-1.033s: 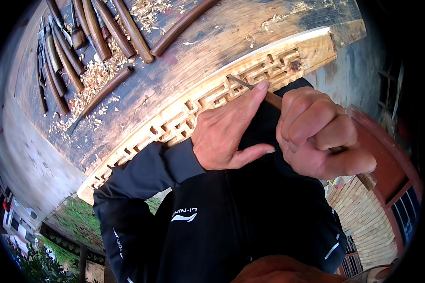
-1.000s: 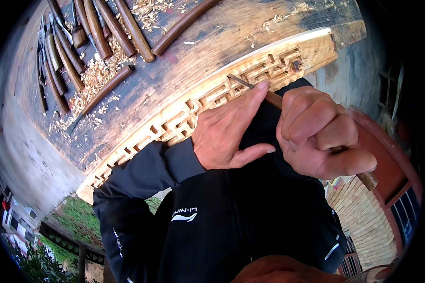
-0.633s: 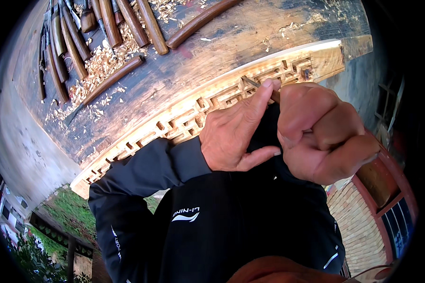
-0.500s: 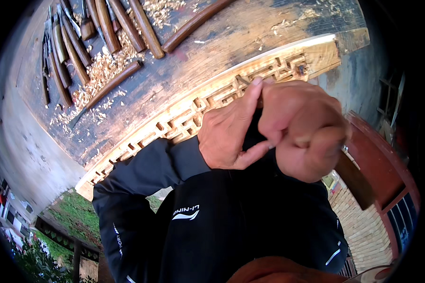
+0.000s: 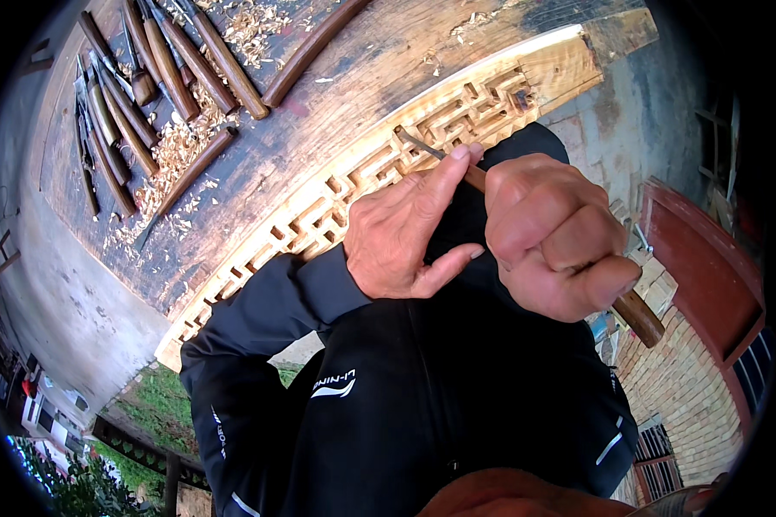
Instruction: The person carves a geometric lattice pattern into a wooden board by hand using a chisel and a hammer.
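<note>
My right hand [image 5: 556, 237] is closed in a fist around the wooden handle of a carving chisel [image 5: 638, 317]. The handle's butt sticks out below the fist, and the thin metal blade slants up and left to a carved wooden board [image 5: 569, 65]. At the blade's tip are recesses of the board's stepped, maze-like relief. My left hand [image 5: 397, 228] rests over the board's near edge, its thumb spread away from the fingers. Its extended fingertips touch the chisel just above my right fist. Part of the carving lies hidden under my left hand and sleeve.
The board lies along the near edge of a worn wooden table [image 5: 345, 112]. Several wood-handled chisels [image 5: 168, 69] are grouped at the far left. One lone chisel [image 5: 197, 171] lies nearer, beside curled wood shavings [image 5: 177, 142]. A long wooden handle [image 5: 315, 52] rests farther back.
The chisel's blade, mostly hidden before, now shows against the carving. My right fist has turned and the handle's butt has shifted up and left. The table and board sit slightly differently in view.
</note>
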Tool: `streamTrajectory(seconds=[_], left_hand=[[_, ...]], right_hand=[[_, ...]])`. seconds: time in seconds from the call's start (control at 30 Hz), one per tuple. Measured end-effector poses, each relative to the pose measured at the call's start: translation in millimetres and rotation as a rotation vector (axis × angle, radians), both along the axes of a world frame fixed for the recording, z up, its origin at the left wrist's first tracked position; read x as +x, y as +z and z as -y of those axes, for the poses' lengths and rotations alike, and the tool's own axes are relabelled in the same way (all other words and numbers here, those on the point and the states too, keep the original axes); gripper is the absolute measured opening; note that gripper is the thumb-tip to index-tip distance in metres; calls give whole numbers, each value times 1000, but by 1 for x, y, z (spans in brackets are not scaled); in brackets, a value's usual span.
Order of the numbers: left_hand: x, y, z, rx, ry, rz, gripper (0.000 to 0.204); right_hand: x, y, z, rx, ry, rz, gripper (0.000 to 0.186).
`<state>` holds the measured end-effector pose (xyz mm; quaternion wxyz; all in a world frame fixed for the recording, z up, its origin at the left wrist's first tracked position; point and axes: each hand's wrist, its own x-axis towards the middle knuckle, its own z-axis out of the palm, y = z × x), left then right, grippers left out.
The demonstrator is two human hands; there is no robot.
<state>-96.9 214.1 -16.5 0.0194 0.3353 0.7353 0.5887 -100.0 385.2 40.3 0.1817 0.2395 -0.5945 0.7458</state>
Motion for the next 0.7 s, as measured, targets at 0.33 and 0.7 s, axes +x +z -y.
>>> streamTrajectory(seconds=[0.33, 0.7], left_hand=[[2, -4, 1, 5, 20, 33, 101], [1, -1, 7, 24, 43, 35, 108]], right_hand=[[-6, -6, 5, 4, 28, 10, 64], [-14, -1, 14, 71, 9, 48, 63]])
